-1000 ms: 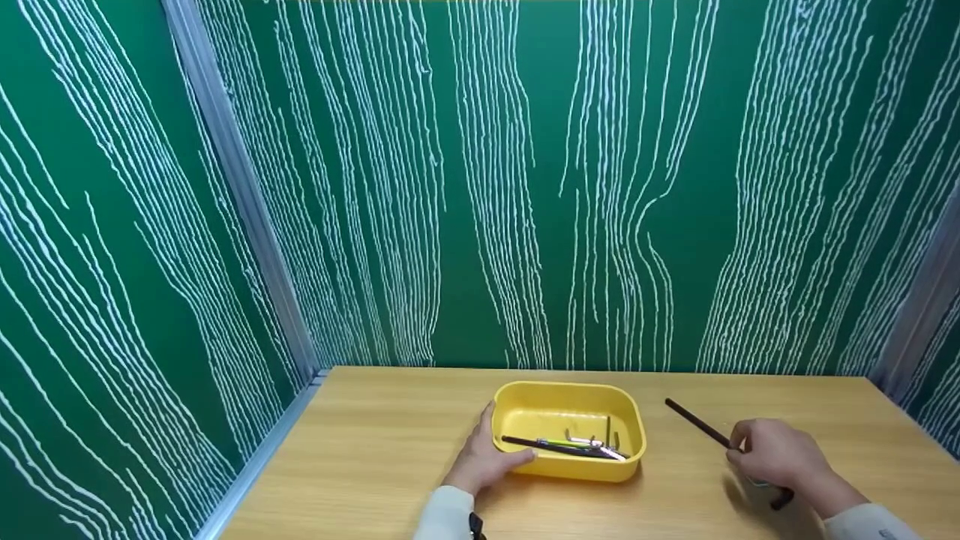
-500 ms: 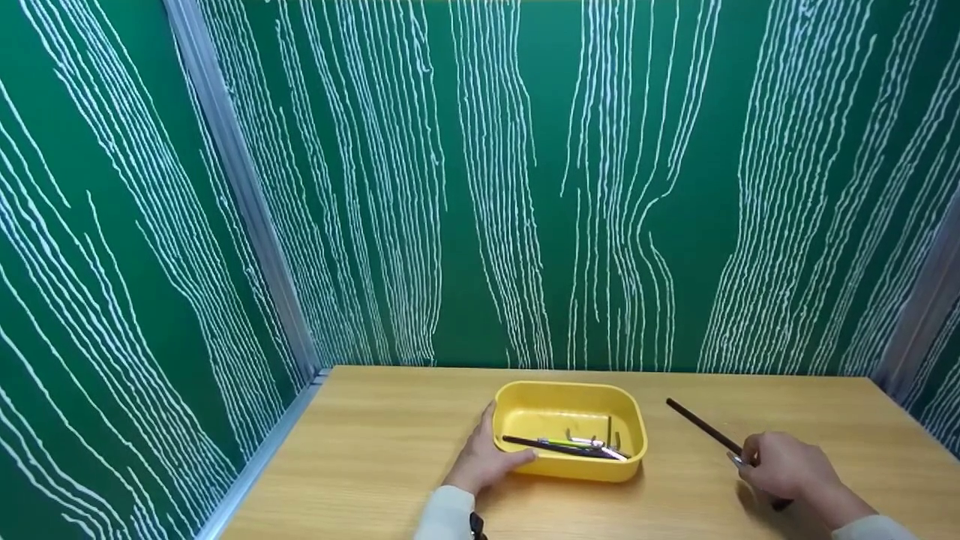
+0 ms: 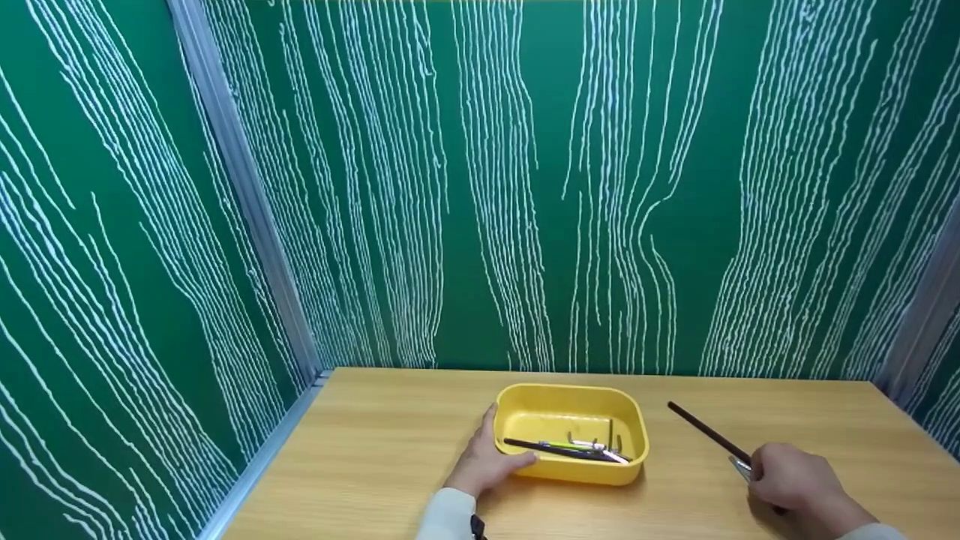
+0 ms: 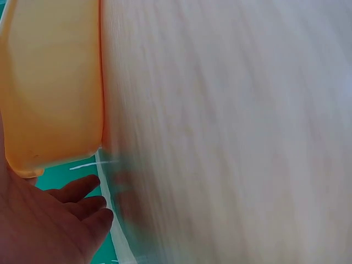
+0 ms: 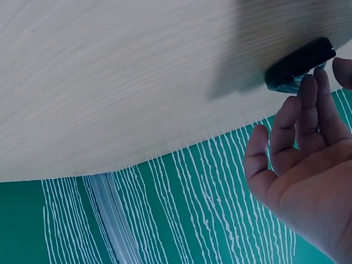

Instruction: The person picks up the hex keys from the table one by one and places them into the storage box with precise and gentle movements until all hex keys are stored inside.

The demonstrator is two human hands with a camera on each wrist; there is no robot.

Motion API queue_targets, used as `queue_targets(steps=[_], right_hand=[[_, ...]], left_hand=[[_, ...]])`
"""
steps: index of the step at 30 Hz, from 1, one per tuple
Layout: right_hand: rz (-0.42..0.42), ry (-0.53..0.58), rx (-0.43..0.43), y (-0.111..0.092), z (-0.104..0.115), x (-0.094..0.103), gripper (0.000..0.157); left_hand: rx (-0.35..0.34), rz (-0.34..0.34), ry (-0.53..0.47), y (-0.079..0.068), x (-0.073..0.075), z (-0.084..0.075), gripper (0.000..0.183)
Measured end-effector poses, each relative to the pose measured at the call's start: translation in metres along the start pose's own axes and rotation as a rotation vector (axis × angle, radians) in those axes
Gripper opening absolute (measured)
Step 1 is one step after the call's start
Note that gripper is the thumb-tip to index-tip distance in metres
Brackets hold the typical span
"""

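In the head view my left hand (image 3: 486, 459) holds the left end of a yellow tray (image 3: 577, 469), thumb over its front rim. Seen from the left wrist, the tray wall (image 4: 55, 82) stands beside that hand, several fingers extended under its end. To the right, my right hand (image 3: 796, 480) grips a long, thin dark rod (image 3: 701, 422) near its lower end; a slim silver piece (image 3: 739, 466) pokes out beside it. The right wrist view has the rod's thick black end (image 5: 302, 61) at the fingertips, with a clear or silver part beneath, too covered to identify.
Inside the tray lie a dark pen-like stick (image 3: 525, 445), a small bent metal key (image 3: 610, 435) and other slim pieces. The wooden tabletop (image 3: 360, 450) meets green walls (image 3: 487, 315) with white wavy lines at its back and left.
My right hand has slid down and to the right along the dark rod, showing more of it, and the silver piece now shows past the fingers. My left hand and the tray stay put.
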State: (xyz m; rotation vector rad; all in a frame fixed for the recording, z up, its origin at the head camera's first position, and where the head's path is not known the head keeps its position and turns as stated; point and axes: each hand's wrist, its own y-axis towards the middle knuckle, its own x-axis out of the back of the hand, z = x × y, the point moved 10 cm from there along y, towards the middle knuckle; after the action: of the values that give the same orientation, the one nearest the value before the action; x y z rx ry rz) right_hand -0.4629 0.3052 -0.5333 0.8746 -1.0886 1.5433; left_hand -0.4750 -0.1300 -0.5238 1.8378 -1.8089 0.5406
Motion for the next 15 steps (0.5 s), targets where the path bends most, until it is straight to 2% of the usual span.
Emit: queue_targets(steps=[15], right_hand=[[0.032,0.068,-0.030,0.0025,-0.0044,-0.0070,0.010]], left_hand=[[-0.010,0.012,-0.052,-0.0011,0.0000,-0.0010,0.113]])
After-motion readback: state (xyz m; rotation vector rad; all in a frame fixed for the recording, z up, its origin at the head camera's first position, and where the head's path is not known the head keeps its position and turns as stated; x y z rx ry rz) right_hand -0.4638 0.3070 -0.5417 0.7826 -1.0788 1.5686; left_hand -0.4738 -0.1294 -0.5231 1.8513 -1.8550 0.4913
